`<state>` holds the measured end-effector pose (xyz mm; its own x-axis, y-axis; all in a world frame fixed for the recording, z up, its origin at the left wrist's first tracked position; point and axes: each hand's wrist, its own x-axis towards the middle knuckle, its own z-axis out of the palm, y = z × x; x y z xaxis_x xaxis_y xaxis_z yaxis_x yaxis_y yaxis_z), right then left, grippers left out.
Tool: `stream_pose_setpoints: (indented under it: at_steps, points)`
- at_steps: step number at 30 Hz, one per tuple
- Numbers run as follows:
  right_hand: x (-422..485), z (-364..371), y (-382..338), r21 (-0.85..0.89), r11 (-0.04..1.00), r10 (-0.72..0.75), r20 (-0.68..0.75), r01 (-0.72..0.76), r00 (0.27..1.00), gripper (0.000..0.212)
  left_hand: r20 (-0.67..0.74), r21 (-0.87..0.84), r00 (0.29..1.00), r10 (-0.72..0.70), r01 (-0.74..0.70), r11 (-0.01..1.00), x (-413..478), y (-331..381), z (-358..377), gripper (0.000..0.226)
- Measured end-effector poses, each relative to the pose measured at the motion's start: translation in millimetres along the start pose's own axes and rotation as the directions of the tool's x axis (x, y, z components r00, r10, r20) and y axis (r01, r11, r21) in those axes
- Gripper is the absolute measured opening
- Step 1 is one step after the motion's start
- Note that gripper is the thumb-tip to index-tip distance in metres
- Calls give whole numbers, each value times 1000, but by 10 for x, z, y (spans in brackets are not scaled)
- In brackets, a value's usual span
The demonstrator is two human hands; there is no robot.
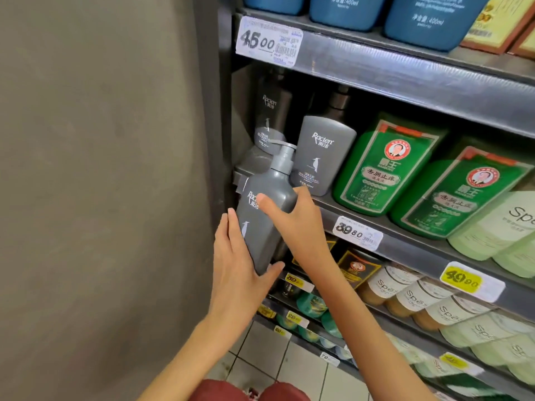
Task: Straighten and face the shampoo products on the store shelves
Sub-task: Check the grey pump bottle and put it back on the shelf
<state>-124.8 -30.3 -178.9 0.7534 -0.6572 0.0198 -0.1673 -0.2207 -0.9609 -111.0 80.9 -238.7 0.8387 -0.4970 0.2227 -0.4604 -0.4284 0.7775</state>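
Grey plaster wall (pixel 101 169) filled the left side, meeting the dark upright of a metal store shelf unit (pixel 405 79). White tiled floor (pixel 266 351) showed below. On the top shelf stood blue bottles (pixel 344 10) above a white price tag (pixel 269 41). The middle shelf carried a grey bottle (pixel 321 157), with a darker one behind it in shadow, then green bottles (pixel 385 169) and pale green bottles (pixel 506 227) leaning to the right.

A grey pump bottle (pixel 266 221) was held in the air in front of that shelf's left end, tilted, label facing outward. The left hand (pixel 240 273) cradled its lower part, fingers along the side and thumb curled under the base. The right hand (pixel 298 224) gripped its upper body, thumb pressed on the front, fingers wrapped behind.
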Motion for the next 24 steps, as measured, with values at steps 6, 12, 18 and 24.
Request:
stream_pose_setpoints:
  at_steps: [6,12,18,24]
  points:
    - [-42,-249,125,61,987,132,213,-148,968,37,276,-440,961,7,120,890,10,-94,-174,72]
    - [-70,-430,215,427,811,154,505,-401,849,42,595,-657,803,-37,512,554,-98,-283,-168,90]
    - [-39,-380,78,518,797,127,359,-311,925,31,438,-616,899,-6,305,726,-13,-232,-251,45]
    - [-99,-154,-31,435,867,171,195,-242,966,42,153,-52,988,4,5,999,-103,125,-88,113]
